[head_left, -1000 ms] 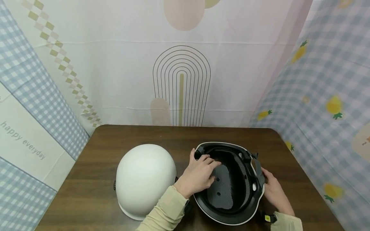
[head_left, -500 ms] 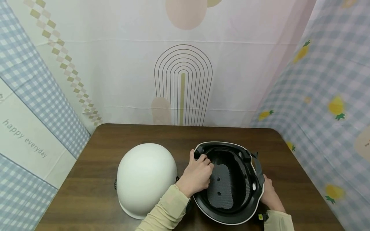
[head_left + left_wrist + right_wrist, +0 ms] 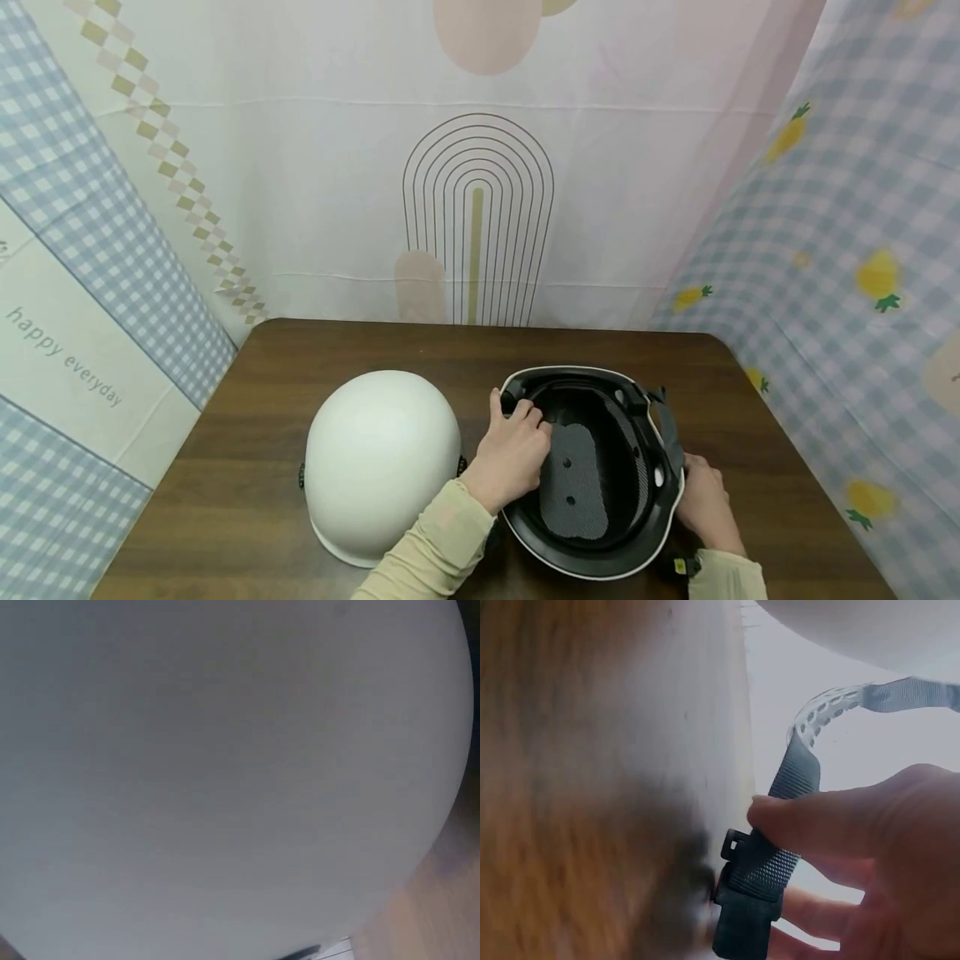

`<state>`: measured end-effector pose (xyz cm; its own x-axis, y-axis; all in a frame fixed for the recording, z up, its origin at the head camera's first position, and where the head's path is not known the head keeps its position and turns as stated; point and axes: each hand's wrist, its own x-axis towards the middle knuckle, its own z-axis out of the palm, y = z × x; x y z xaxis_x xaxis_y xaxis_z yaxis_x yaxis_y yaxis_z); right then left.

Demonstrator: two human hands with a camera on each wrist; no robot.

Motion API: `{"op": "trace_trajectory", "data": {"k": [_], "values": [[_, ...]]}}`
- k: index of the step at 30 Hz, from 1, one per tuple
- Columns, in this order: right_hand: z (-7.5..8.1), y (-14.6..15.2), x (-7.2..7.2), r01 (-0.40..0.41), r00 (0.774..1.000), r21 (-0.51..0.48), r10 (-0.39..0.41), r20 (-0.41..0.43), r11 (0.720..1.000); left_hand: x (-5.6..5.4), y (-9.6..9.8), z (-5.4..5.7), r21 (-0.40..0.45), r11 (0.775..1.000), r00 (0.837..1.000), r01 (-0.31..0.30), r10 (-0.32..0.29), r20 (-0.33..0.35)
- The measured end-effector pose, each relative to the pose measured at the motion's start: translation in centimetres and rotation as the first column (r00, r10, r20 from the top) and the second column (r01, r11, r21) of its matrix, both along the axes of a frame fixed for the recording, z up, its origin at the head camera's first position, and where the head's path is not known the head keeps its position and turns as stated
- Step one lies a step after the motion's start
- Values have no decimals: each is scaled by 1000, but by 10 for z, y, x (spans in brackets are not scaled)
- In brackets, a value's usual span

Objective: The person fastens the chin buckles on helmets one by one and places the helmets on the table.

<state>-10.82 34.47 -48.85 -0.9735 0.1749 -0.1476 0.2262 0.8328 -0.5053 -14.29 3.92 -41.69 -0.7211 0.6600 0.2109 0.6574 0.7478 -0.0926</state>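
A white helmet lies upside down on the table, its black lining and grey mesh pad facing up. My left hand grips its left rim, fingers curled over into the lining. On the helmet's other side is my right hand, partly hidden by the shell. In the right wrist view, the thumb and fingers of that hand pinch a dark webbing chin strap just above its black buckle. A smooth white shell fills most of the left wrist view, and the left hand is out of sight there.
A second white helmet sits dome up to the left, close beside my left forearm. The brown wooden table ends at a patterned cloth backdrop, with checked cloth along the right.
My left fingers, earlier stretched over the lining, have drawn back and curled at the rim. My right hand has shifted left, closer to the helmet's side. Both helmets stay in place.
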Motion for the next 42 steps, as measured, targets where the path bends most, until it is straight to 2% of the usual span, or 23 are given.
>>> {"op": "trace_trajectory", "data": {"k": [8, 14, 19, 26, 30, 33, 38, 39, 41, 42], "values": [[-5, 12, 10, 154, 983, -37, -157, -97, 987, 1, 0, 0, -21, 999, 999, -36, 36, -11], [-7, 20, 16, 259, 950, -51, -264, -169, 965, 1, 0, -2, -10, 999, 999, -47, 47, -14], [-7, 23, 17, 324, 927, -75, -332, -172, 943, 3, 0, -3, 0, 1000, 998, -31, 31, -50], [3, 24, 22, 422, 875, -173, -450, -178, 890, 3, 1, -3, -14, 1000, 997, -23, 22, -73], [9, 21, 25, 480, 814, -276, -540, -212, 833, 3, 1, -3, -12, 1000, 998, -20, 19, -61], [12, 18, 24, 498, 741, -380, -610, -280, 779, 3, 1, -3, 0, 1000, 999, -21, 21, -44], [21, 15, 25, 448, 618, -565, -697, -363, 692, 3, 1, -3, 40, 999, 999, -34, 35, -9], [23, 15, 25, 438, 602, -592, -710, -366, 677, 3, 0, -3, 48, 998, 999, -39, 39, 0], [29, 13, 24, 427, 585, -624, -726, -360, 654, 3, 0, -3, 60, 997, 999, -49, 48, 14], [31, 12, 24, 424, 589, -627, -725, -357, 653, 3, 0, -3, 62, 997, 998, -54, 52, 19]]}}
